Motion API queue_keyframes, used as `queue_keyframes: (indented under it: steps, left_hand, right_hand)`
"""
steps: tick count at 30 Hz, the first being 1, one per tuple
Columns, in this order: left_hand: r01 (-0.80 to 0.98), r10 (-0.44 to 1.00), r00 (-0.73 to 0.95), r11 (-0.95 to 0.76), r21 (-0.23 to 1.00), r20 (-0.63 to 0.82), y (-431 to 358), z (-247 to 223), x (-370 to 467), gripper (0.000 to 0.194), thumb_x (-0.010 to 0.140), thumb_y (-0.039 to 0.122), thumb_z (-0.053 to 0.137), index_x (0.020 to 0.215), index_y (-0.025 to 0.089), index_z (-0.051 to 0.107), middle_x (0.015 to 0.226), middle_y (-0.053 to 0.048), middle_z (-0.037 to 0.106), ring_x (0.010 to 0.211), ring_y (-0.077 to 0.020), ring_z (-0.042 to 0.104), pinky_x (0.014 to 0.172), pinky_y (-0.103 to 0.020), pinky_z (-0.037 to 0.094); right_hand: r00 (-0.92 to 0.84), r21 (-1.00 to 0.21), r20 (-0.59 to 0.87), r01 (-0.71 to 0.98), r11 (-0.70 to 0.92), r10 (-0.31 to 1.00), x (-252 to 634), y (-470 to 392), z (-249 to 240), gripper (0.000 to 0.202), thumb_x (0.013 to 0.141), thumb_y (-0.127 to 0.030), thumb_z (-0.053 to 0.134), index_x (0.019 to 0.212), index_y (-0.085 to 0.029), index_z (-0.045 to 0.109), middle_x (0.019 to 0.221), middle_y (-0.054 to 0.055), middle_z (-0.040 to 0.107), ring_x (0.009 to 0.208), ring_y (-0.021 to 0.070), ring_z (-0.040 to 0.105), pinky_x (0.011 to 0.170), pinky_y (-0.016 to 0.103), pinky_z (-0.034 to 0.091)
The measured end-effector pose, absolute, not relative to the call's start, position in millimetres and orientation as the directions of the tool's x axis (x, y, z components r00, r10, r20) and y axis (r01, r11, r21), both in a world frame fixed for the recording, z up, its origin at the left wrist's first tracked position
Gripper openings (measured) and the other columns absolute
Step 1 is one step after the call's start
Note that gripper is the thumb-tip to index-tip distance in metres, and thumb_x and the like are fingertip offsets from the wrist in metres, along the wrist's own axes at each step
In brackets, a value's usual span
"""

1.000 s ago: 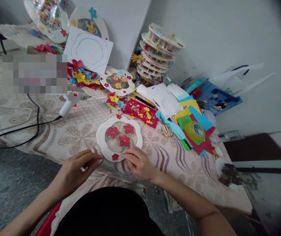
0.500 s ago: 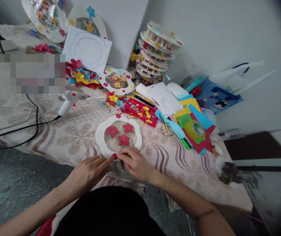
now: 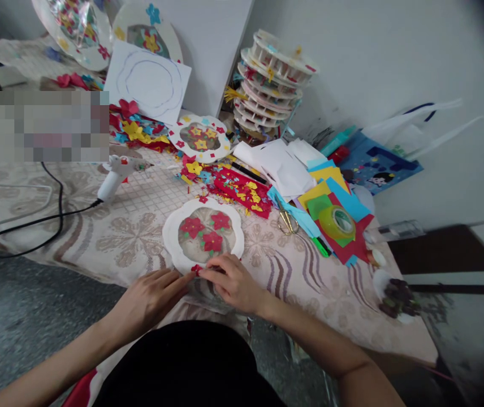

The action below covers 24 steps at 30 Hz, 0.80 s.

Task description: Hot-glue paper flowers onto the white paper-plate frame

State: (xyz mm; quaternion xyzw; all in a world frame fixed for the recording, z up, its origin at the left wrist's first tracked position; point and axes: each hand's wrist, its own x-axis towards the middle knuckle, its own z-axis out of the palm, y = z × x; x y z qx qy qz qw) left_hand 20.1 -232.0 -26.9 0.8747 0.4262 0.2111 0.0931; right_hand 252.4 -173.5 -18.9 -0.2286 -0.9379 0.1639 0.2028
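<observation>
A white scalloped frame [image 3: 169, 236] with a see-through middle lies flat near the table's front edge. Three red flowers [image 3: 212, 241] with green leaves decorate its centre. At the frame's near rim sits a small red flower [image 3: 197, 269], with fingertips touching it from both sides. My left hand [image 3: 157, 294] has its fingers together, their tips at the flower's left. My right hand [image 3: 234, 284] is closed in a pinch at its right side, the other fingers curled over the rim. The finger pads are partly hidden.
A white glue gun [image 3: 115, 176] with a black cord lies left. Beyond the frame are red and yellow paper scraps [image 3: 242, 189] and a finished flower frame [image 3: 178, 134]. Gold-handled scissors [image 3: 287, 221], a tape roll [image 3: 338, 222] and coloured paper [image 3: 354, 203] lie right. A tiered white model [image 3: 269, 79] stands behind.
Both hands stay at the small red flower on the rim, with only slight finger movement. The camera view has shifted a little.
</observation>
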Motion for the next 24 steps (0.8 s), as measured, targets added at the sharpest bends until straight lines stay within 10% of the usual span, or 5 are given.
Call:
queue_keyframes:
  steps: [24]
  left_hand:
    - [0.698,0.807,0.510,-0.590,0.406,0.297,-230.6,-31.5,15.8,0.035,0.090,0.022,0.046,0.125,0.018,0.048,0.082,-0.003,0.065,0.072,-0.0135,0.062,0.063,-0.024,0.049]
  right_hand:
    - [-0.803,-0.430,0.290,0.378,0.820,0.521,253.7,-172.6,-18.9,0.034,0.085,-0.007,0.045,0.116,-0.013,0.054,0.109,0.010,0.057,0.100,0.0195,0.047,0.090,0.037,0.043]
